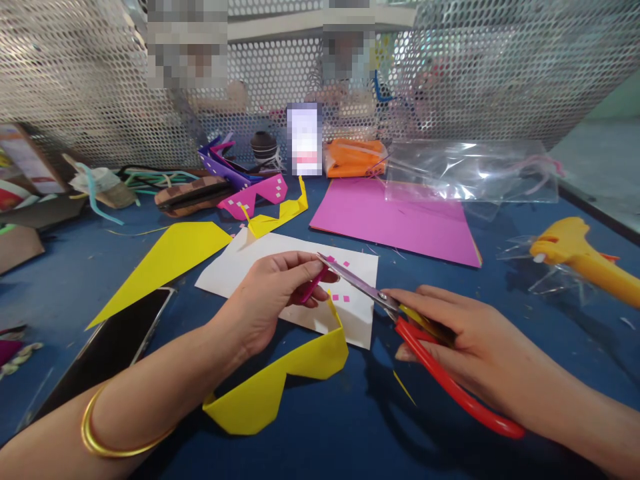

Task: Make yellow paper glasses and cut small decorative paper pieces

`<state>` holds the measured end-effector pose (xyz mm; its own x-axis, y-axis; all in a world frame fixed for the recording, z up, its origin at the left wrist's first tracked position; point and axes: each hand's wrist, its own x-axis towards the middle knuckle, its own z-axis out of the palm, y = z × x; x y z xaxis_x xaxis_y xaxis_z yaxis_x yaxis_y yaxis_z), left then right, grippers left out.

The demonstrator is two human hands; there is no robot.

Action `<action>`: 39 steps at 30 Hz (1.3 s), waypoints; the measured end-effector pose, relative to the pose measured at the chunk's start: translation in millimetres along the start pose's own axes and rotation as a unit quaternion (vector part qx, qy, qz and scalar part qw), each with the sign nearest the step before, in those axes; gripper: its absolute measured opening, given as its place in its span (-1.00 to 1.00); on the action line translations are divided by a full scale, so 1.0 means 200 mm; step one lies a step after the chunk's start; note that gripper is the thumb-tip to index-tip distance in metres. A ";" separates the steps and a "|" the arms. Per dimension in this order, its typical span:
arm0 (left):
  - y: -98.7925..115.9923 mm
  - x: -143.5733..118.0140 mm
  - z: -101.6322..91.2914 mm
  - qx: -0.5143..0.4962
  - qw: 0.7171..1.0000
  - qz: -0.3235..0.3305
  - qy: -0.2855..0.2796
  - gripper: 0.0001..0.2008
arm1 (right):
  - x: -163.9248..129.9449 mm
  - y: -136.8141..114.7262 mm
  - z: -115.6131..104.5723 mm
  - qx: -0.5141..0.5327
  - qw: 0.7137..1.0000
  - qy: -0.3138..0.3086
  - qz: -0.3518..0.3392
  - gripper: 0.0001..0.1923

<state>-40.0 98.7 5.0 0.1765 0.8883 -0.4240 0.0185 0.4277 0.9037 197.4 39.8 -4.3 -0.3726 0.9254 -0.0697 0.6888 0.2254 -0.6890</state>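
My left hand [273, 293] pinches a thin pink paper strip [313, 288] over a white sheet [235, 270] dotted with tiny pink squares [340, 297]. In my right hand [463, 343] are red-handled scissors [450, 387], whose blades [353, 280] close on the tip of the strip. Yellow folded paper glasses [273, 390] lie on the blue table [350, 433] just below my left hand.
A phone [113, 347] lies at the left beside a yellow paper triangle [165, 260]. Pink paper [400, 223], a clear plastic bag [470, 170], an orange packet [353, 158] and a yellow glue gun [583, 257] sit to the right. More paper glasses [260, 193] lie before a perforated metal screen [500, 73], with people behind it.
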 end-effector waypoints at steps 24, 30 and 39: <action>-0.01 0.03 0.00 0.030 1.000 0.000 -0.002 -0.92 | 0.00 0.02 0.01 0.004 0.999 -0.030 0.017 -0.74; -0.02 0.04 0.00 0.020 1.000 -0.019 -0.003 -0.88 | 0.01 0.02 0.01 0.013 0.999 -0.026 0.014 -0.75; -0.02 0.04 -0.02 0.035 0.999 -0.029 -0.003 -0.85 | 0.01 0.03 0.02 0.008 1.000 -0.005 0.014 -0.71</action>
<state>-42.5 104.1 -1.7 0.1781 0.8614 -0.4756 0.0972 0.4655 0.8797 199.1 42.1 -11.2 -0.3593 0.9283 -0.0958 0.6893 0.1948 -0.6978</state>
